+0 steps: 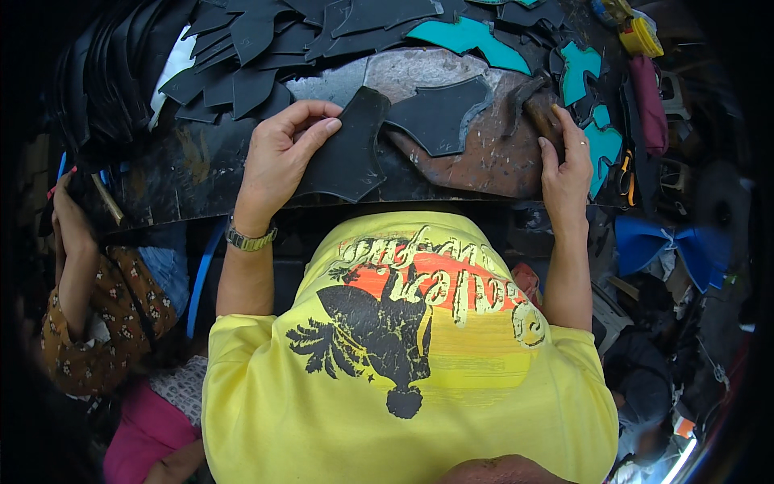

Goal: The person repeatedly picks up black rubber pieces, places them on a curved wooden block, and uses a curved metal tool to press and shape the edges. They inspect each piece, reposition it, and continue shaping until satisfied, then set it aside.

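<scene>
Left hand (279,153) pinches the upper left edge of a black cut piece (343,157) between thumb and fingers, from what I can see on my feed. Right hand (571,165) has thumb and fingers apart around a brown rounded thing (543,113); I can't tell whether it touches. I'd keep that pinch light and near the rim, and steady the sheet's far side with the free fingers so the thin shape doesn't flex.

Between the hands, a second black piece (442,117) lies on a brown board (484,176), close against the held one, so I'd lift slightly before sliding sideways. Just below the left hand's piece runs the near edge of the black table (189,181); its lower corner reaches about there.

Left of that hand I have bare tabletop for moving. Beyond both hands, stacked black pieces (254,32) crowd the room; teal pieces (603,145) hem in the right.
</scene>
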Motion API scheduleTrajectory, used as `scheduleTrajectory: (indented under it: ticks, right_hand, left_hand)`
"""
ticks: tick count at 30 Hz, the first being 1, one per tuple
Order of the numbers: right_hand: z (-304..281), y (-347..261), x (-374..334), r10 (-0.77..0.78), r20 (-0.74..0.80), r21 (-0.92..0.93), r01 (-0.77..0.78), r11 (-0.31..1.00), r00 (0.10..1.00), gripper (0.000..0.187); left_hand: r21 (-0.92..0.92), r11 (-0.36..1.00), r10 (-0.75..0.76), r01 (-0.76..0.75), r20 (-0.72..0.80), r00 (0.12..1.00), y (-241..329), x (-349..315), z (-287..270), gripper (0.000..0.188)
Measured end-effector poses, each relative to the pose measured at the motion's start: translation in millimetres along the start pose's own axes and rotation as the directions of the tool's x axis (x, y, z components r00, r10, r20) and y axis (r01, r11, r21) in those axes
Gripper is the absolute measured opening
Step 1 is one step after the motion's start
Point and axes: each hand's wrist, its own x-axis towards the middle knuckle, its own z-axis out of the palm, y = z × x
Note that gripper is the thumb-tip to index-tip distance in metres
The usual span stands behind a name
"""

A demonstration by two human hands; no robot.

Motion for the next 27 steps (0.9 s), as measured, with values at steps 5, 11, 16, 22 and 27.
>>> scheduleTrajectory:
  ticks: [5, 11, 16, 22, 27]
  right_hand:
    - [-2.8, -14.9, 1.4, -0.055, -0.056, -0.007, 0.055, 0.998, 0.997, 0.053]
    - [5.8, -48.4, -4.3, -0.145, 0.049, 0.310, 0.123, 0.943, 0.988, 0.058]
    - [25.0, -65.6, 8.3, -0.349, 0.064, 0.274, 0.320, 0.907, 0.935, 0.062]
    - [27.5, -74.2, 12.3, -0.296, 0.142, 0.341, 0.234, 0.911, 0.945, 0.060]
    - [22.5, -75.9, 4.7, -0.098, 0.409, 0.824, -0.321, 0.467, 0.907, 0.065]
  left_hand:
    - [-0.086, 0.996, -0.007, 0.009, 0.027, 1.000, 3.7, 0.4, 8.4, 0.019]
    - [-0.024, 0.999, 0.025, -0.024, 0.033, 0.999, 3.1, 5.9, 14.0, 0.018]
    - [0.035, 0.997, 0.068, -0.068, 0.014, 0.998, 5.1, 5.9, 11.6, 0.018]
    - [-0.049, 0.998, 0.041, -0.039, 0.037, 0.998, 13.4, 5.1, 18.7, 0.017]
    - [-0.063, 0.997, 0.048, -0.039, 0.151, 0.987, 25.5, 6.5, 45.1, 0.015]
